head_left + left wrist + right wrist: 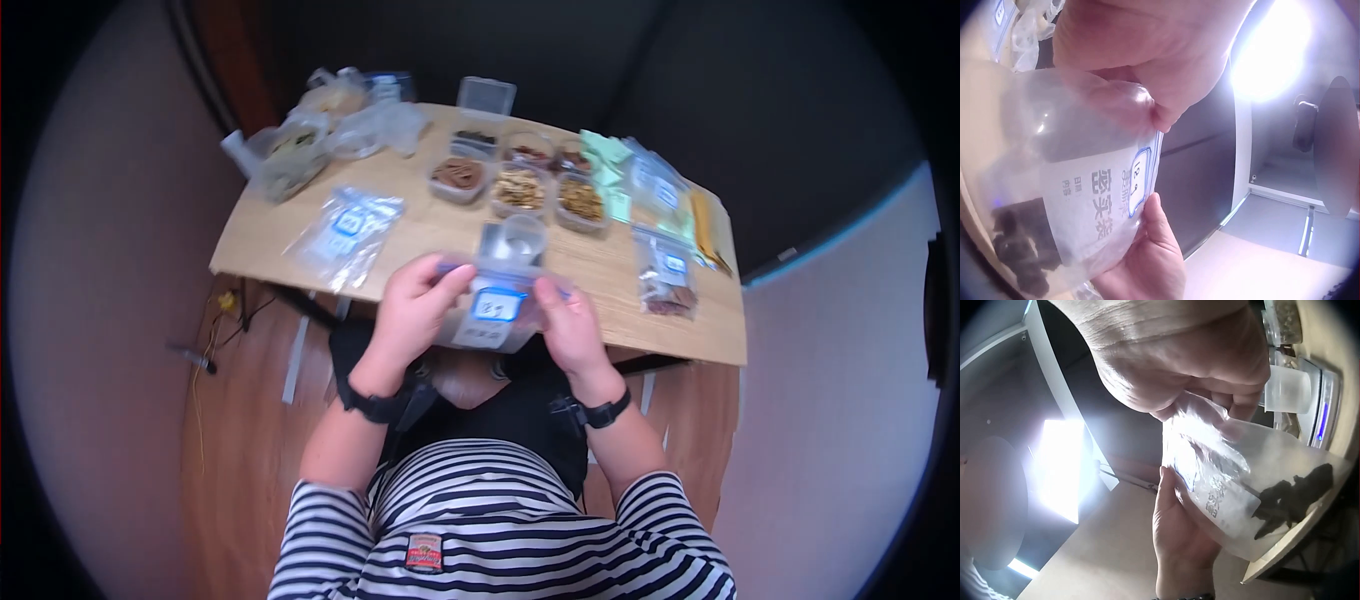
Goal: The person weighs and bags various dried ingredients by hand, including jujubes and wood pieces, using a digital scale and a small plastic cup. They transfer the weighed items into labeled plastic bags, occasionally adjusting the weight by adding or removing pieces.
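Note:
My left hand (420, 300) and right hand (572, 330) hold a clear zip bag (490, 330) by its top edge, one at each corner, thumbs toward me. A blue-bordered handwritten label is near its zip, with grey printing below. Dark, crumpled pieces (1297, 500) lie at the bottom of the bag in the right wrist view. Just beyond the bag, a clear plastic cup (521, 240) stands on a small scale (489, 240). In the left wrist view, the thumb of the right hand (1147, 269) presses against the bag near the label.
Several plastic tubs (520, 188) of dried goods stand behind the scale. At the left lie a flat zip bag (350, 235) and knotted plastic bags (290, 160). Green paper (605, 165) and a filled zip bag (665, 275) lie right. The table (590, 300) ends near my hands.

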Demonstrator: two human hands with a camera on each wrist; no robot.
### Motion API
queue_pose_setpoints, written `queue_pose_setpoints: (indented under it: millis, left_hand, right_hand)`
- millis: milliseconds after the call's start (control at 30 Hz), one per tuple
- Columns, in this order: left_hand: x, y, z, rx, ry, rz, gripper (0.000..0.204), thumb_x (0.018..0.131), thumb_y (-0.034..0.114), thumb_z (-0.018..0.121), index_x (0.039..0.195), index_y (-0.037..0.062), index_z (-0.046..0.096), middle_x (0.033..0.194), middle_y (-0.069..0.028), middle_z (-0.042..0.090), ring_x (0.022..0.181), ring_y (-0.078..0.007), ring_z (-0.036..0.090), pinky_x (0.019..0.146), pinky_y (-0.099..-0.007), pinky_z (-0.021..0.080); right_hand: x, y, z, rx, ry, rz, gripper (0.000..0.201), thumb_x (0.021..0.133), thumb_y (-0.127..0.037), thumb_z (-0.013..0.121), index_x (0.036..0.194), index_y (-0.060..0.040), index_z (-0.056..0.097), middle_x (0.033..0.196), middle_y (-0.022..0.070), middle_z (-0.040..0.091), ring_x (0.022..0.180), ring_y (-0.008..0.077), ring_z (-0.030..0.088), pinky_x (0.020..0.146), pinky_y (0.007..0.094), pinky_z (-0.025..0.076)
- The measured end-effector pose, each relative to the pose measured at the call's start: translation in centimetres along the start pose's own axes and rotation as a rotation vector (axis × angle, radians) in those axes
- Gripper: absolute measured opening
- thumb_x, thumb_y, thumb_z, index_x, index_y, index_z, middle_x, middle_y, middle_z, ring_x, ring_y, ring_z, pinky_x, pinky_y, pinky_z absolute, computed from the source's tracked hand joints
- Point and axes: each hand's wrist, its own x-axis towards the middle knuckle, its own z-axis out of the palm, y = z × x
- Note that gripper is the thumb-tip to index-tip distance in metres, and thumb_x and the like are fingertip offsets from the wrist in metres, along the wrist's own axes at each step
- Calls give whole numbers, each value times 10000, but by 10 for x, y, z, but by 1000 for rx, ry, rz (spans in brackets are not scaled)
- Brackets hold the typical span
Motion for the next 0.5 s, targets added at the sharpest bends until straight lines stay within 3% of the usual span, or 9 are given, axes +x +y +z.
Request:
queue_pose_setpoints:
  millis: [167,233,300,367,433,500]
  left_hand:
    - [-12,-24,4,-132,69,-70,181,1021,211,624,1025,38,678,826,36,627,687,-34,503,624,-189,392]
    - [-18,-31,9,-130,43,-65,203,1026,213,618,1045,21,682,829,19,639,714,-43,526,655,-198,417]
    - [-19,-39,12,-121,19,-58,225,1031,215,612,1065,4,685,833,3,650,740,-53,550,686,-207,441]
    - [-14,-43,16,-192,58,-76,231,1053,199,569,1085,-9,664,867,-19,656,745,-60,554,687,-202,441]
    - [-6,-44,15,-193,71,-36,236,1071,191,526,1115,-9,643,884,-32,649,745,-67,551,680,-201,436]
    - [9,-61,-4,-97,167,46,280,1080,248,502,1138,1,622,856,-29,628,732,-81,535,645,-220,418]
  right_hand:
    - [-15,19,-13,55,-10,-21,316,1070,-273,541,1199,-17,672,1084,33,708,987,108,645,913,273,505]
    - [-22,31,-21,29,-21,-67,307,1070,-257,541,1209,-15,668,1120,35,700,1037,109,629,950,280,489]
    - [-32,42,-29,-143,-56,92,296,1071,-226,534,1221,-2,656,1164,33,688,1081,104,602,987,285,462]
    - [-36,40,-35,-88,8,41,285,1074,-224,525,1179,6,655,1134,24,692,1055,92,598,981,280,458]
    - [-37,35,-58,-153,193,10,288,1082,-244,505,1124,-6,661,1070,18,694,1019,84,602,943,266,471]
    - [-34,12,-82,-16,280,20,274,1090,-292,483,1060,-66,634,959,1,674,805,75,619,758,266,525]
